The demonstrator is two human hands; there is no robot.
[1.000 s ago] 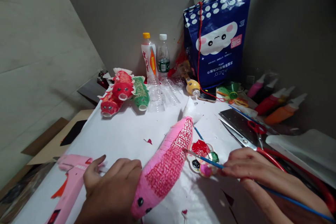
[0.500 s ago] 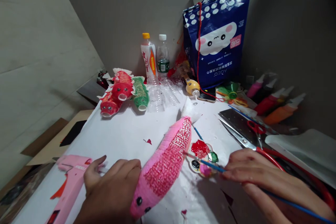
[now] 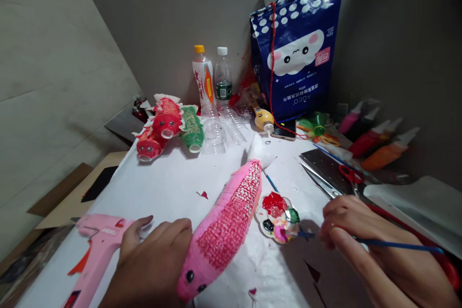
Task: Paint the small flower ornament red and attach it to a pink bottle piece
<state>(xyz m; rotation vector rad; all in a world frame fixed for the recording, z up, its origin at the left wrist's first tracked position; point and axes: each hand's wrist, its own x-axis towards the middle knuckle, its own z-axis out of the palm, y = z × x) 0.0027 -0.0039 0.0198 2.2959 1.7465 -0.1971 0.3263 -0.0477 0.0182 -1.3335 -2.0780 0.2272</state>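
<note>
A pink bottle fish with red painted scales and a white tail lies diagonally on the white table cover. My left hand rests curled against its head end, steadying it. My right hand pinches a thin blue paintbrush. The brush tip sits in the pink well of a small flower-shaped paint palette just right of the fish.
A pink glue gun lies left of my left hand. Red and green bottle fish, two bottles and a blue tissue pack stand at the back. Scissors and paint tubes are on the right.
The brush tip has left the fish's side and swung right and down into the palette. My right hand turned so the brush handle points right. The left hand stays put.
</note>
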